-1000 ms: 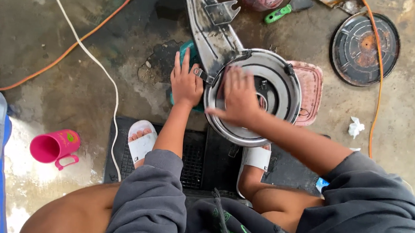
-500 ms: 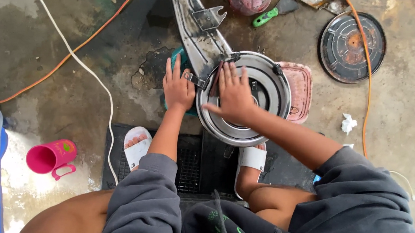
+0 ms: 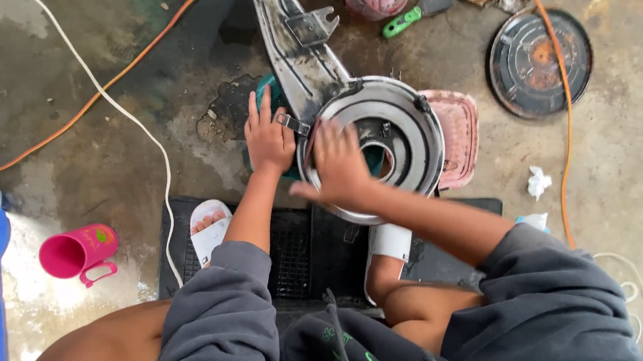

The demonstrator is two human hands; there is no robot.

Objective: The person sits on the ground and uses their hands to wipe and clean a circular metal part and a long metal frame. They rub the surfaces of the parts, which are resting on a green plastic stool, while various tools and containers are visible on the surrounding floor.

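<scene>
The right hand (image 3: 340, 168) lies flat on a round metal housing (image 3: 408, 126) (its fingers blurred), the left hand (image 3: 268, 139) pressing beside it.

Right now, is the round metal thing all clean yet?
Not yet. The round metal housing shines along its rim, so part looks done. The right hand rubs its near side; the left hand steadies it. The long metal arm is dark and grimy.

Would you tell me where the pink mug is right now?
The pink mug lies on its side on the wet floor at lower left, beyond the white cord.
</scene>
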